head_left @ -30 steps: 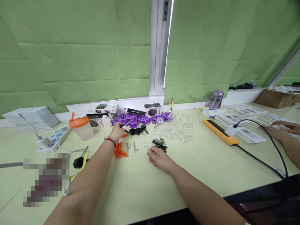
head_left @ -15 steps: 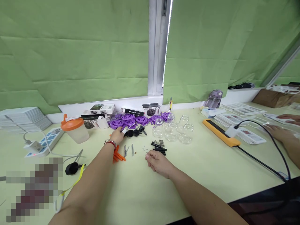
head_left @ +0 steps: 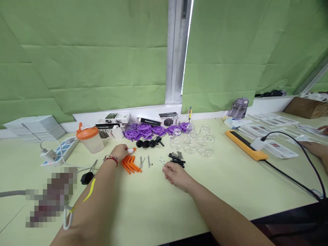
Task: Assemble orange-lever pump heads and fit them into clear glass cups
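Observation:
My left hand (head_left: pixel 119 152) is closed on a small white tube with an orange tip (head_left: pixel 131 150), held over the table just behind several bent orange plastic pieces (head_left: pixel 131 164). Black funnel-shaped parts with thin metal stems (head_left: pixel 146 144) lie to the right of the tube. My right hand (head_left: pixel 176 176) rests low over the table, fingertips pinched together; whatever is between them is too small to make out. Tiny light bits (head_left: pixel 161 160) lie by those fingertips, with black rods (head_left: pixel 178 162) and springs (head_left: pixel 179 154) just behind. Metal screws (head_left: pixel 149 161) lie between my hands.
Purple wheel-shaped parts (head_left: pixel 143 129) and boxes (head_left: pixel 169 120) line the back. Clear glass bulbs (head_left: pixel 205 150) stand at centre right. An orange-lidded cup (head_left: pixel 90 139) and a white power strip (head_left: pixel 67 147) are left; a yellow power strip (head_left: pixel 246 145) is right. Another person's hand (head_left: pixel 311 148) is far right.
My left hand has drawn back leftward from near the purple parts with the white tube, uncovering the orange pieces. My right hand stays near the tiny bits. The view has turned slightly left.

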### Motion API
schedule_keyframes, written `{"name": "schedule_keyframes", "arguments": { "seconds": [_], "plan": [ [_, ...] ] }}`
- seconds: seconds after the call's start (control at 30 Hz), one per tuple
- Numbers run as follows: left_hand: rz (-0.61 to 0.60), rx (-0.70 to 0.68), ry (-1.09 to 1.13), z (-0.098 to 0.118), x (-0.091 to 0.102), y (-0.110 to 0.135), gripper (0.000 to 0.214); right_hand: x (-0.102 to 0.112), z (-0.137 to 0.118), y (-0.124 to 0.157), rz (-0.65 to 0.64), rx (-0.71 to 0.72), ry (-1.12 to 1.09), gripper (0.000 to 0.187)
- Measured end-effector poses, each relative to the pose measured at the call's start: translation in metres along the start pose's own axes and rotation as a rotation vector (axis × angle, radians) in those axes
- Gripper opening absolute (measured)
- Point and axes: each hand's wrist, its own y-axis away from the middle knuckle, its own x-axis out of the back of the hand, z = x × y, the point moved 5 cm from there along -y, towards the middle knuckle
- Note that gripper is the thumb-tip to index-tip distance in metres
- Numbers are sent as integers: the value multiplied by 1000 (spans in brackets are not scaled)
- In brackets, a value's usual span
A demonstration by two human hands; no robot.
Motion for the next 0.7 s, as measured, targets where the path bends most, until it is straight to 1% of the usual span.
{"name": "schedule_keyframes", "arguments": {
  "seconds": [0.1, 0.23, 0.33, 0.4, 0.5, 0.6, 0.7],
  "plan": [
    [36, 24, -27, -7, 2, 4, 24, 0, 1, 0, 4, 0, -1, 26],
    [155, 121, -14, -16, 13, 13, 28, 0, 1, 0, 7, 4, 5, 25],
    [233, 216, 40, -21, 22, 28, 32, 0, 0, 1, 10, 4, 19, 25],
    [256, 271, 85, -24, 23, 42, 34, 0, -1, 1, 11, 8, 30, 25],
    [267, 330, 156, -26, 16, 66, 41, -1, -3, 2, 11, 14, 28, 25],
    [238, 371, 212, -25, 3, 85, 50, -1, -2, 3, 20, 11, 28, 24],
    [189, 404, 244, -22, -6, 97, 49, -1, -1, 3, 29, 18, 32, 24]
  ]
}}
